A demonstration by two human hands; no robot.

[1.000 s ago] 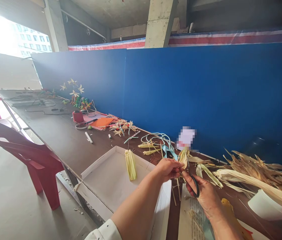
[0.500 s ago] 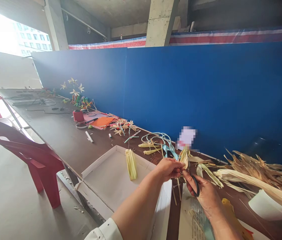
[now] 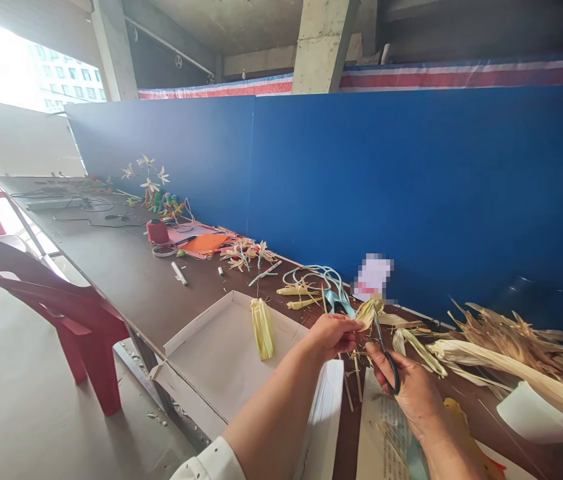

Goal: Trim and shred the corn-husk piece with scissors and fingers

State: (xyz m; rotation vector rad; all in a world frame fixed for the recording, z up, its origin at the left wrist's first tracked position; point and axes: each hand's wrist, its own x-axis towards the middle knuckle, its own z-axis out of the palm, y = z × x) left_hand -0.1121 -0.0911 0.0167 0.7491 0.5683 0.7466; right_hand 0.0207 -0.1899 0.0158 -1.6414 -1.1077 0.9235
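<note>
My left hand (image 3: 336, 335) pinches the near end of a pale yellow corn husk piece (image 3: 370, 312), which fans out beyond my fingertips. In my right hand (image 3: 404, 379) is a pair of scissors (image 3: 393, 373) with dark handles, its blades pointing up at the husk. Whether the blades are cutting into the husk I cannot tell. A bundled husk tassel (image 3: 262, 329) lies over the shallow white box lid (image 3: 206, 363) to the left. Behind my hands lie a light blue ribbon (image 3: 336, 301) and several small husk pieces (image 3: 304, 301).
Dried corn husks (image 3: 516, 333) spill over a white bucket (image 3: 536, 413) at the right. Husk flowers (image 3: 246, 253), orange paper (image 3: 204, 244) and a red thread spool (image 3: 157, 231) lie farther left. A blue partition (image 3: 411, 180) borders the table; a red chair (image 3: 61, 300) stands at left.
My hands have moved slightly apart. The husk piece has tilted and spread out, and more of the scissor blades now shows beside it.
</note>
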